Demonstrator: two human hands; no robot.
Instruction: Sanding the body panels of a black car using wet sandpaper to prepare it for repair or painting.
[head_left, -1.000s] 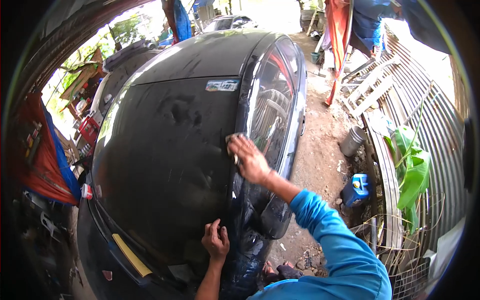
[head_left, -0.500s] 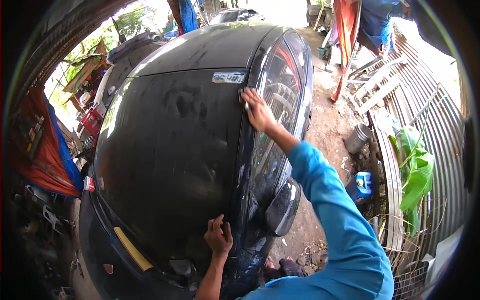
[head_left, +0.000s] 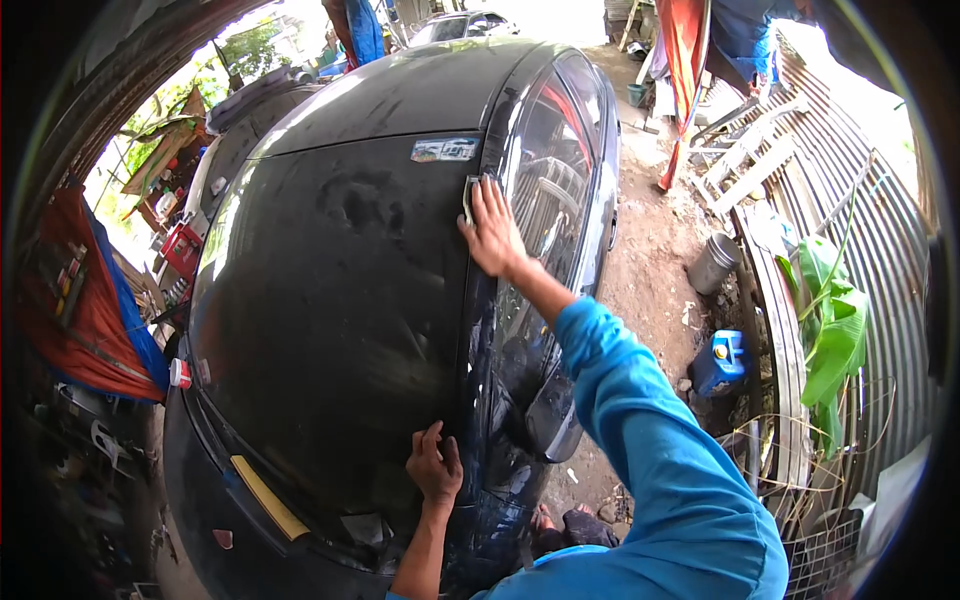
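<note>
A black car's dusty windshield (head_left: pixel 330 290) spreads out before me. Along its right edge, my right hand (head_left: pixel 490 235) lies with fingers stretched up the dark window pillar (head_left: pixel 483 330). Beneath these fingers is a small folded sheet (head_left: pixel 468 197), apparently sandpaper; its pale edge sticks out on the left and most of it is covered. My left hand (head_left: pixel 435 467) rests by the lower right part of the glass, fingers loosely bent and apart, with nothing seen in it. Above the right hand, near the roof, a sticker (head_left: pixel 445 149) is on the glass.
A side mirror (head_left: pixel 556 415) juts out below my right arm. On the dirt floor to the right are a blue jug (head_left: pixel 720 362) and a grey bucket (head_left: pixel 714 264), beside wooden planks (head_left: pixel 775 370) and a corrugated metal wall (head_left: pixel 890 300). A yellow strip (head_left: pixel 268 497) lies at the windshield's base.
My right hand has turned and flattened on the pillar, showing more of the folded sheet's edge. The whole view has shifted slightly. My left hand stays near the same spot on the glass.
</note>
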